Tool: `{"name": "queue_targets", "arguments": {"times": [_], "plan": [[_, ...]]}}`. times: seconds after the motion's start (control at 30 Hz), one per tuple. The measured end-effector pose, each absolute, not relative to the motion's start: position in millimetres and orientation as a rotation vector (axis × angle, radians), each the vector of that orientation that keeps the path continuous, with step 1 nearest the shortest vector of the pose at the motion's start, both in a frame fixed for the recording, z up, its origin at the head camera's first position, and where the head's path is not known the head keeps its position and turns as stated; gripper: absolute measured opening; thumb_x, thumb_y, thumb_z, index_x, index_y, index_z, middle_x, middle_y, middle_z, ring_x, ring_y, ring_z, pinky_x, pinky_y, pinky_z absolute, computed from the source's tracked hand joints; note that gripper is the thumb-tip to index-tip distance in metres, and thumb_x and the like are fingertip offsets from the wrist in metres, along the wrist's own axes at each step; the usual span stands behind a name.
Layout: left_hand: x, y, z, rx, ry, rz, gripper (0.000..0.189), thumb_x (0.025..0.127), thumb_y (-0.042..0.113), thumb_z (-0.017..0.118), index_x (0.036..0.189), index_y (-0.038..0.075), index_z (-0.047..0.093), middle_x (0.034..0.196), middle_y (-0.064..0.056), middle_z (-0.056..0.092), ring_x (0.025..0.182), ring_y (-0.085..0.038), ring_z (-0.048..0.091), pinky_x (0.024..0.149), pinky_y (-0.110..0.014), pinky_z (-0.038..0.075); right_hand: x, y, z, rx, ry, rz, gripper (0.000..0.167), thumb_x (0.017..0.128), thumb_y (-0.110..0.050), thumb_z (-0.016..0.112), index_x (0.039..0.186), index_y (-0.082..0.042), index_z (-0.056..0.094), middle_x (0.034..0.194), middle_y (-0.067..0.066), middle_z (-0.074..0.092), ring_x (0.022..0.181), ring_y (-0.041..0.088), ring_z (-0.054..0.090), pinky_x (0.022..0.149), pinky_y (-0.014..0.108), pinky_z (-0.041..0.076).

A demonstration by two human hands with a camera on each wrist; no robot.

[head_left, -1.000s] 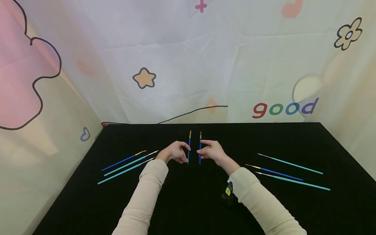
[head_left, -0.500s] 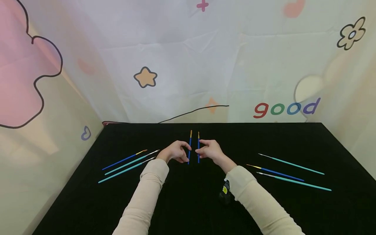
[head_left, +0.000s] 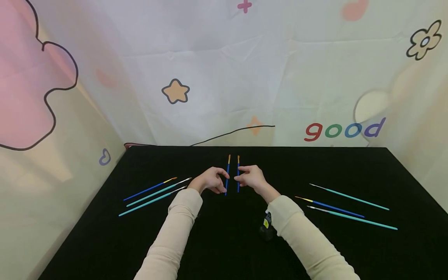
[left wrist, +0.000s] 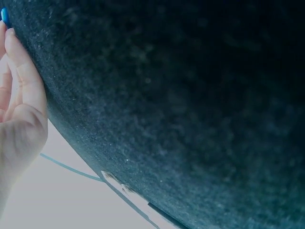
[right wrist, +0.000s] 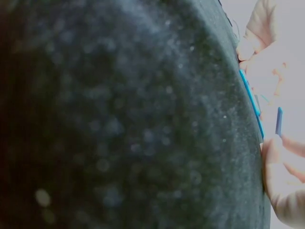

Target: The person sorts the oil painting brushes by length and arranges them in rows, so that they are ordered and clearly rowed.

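Observation:
Two short blue paintbrushes with yellow-orange tips stand side by side in the middle of the black table in the head view, roughly parallel, bristles pointing away. My left hand (head_left: 211,179) pinches the left paintbrush (head_left: 228,167), with thumb near its handle end and a finger higher up. On the other side my right hand (head_left: 254,178) pinches the right paintbrush (head_left: 238,162) between thumb and fingers. A narrow gap separates the two brushes. In the right wrist view a blue handle end (right wrist: 279,120) shows above the right fingers; the left wrist view shows only a blue tip (left wrist: 5,16) at the edge.
Left on the black table (head_left: 224,249) lie a blue paintbrush (head_left: 146,190) and two teal paintbrushes (head_left: 154,195). On the right lie another blue paintbrush (head_left: 337,209) and two more teal ones (head_left: 355,199). A patterned white curtain (head_left: 224,70) hangs behind.
My right hand has shifted slightly left with its paintbrush, narrowing the gap between the two brushes. The left hand keeps its hold. The head view has turned a little.

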State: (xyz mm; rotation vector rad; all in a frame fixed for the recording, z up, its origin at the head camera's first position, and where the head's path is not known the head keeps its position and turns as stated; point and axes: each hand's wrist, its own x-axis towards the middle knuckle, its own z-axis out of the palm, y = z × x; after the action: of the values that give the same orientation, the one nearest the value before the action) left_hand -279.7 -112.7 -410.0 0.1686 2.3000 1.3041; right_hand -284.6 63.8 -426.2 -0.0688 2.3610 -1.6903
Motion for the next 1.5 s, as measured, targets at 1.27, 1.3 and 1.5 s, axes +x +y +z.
{"name": "queue_targets", "arguments": {"times": [1.27, 1.3, 1.5], "plan": [[-282.0, -120.6, -413.8, 0.357, 2.334, 1.240, 0.053, 0.075, -0.008, 0.067, 0.122, 0.002, 0.045, 0.070, -0.006, 0.053, 0.062, -0.016, 0.058, 0.063, -0.032, 0.052, -273.4, 84.4, -414.1, -0.104, 2.315, -1.704, 0.038, 0.083, 0.005, 0.060, 0.121, 0.006, 0.054, 0.093, 0.018, 0.064, 0.075, 0.017, 0.064, 0.070, 0.030, 0.053], [-281.6, -121.9, -413.8, 0.358, 2.317, 1.265, 0.053, 0.076, -0.008, 0.067, 0.123, 0.001, 0.045, 0.070, -0.006, 0.054, 0.063, -0.016, 0.058, 0.063, -0.033, 0.052, -272.6, 86.4, -412.8, -0.106, 2.312, -1.700, 0.039, 0.084, 0.005, 0.060, 0.122, 0.006, 0.054, 0.093, 0.018, 0.063, 0.075, 0.017, 0.064, 0.071, 0.030, 0.053], [-273.5, -127.0, -411.7, 0.404, 2.297, 1.333, 0.047, 0.081, -0.004, 0.063, 0.124, 0.000, 0.044, 0.076, -0.008, 0.057, 0.068, -0.018, 0.059, 0.066, -0.033, 0.052, -265.5, 96.8, -405.0, -0.128, 2.327, -1.660, 0.037, 0.086, 0.001, 0.059, 0.122, 0.004, 0.053, 0.092, 0.015, 0.063, 0.079, 0.019, 0.064, 0.072, 0.029, 0.052]]}}
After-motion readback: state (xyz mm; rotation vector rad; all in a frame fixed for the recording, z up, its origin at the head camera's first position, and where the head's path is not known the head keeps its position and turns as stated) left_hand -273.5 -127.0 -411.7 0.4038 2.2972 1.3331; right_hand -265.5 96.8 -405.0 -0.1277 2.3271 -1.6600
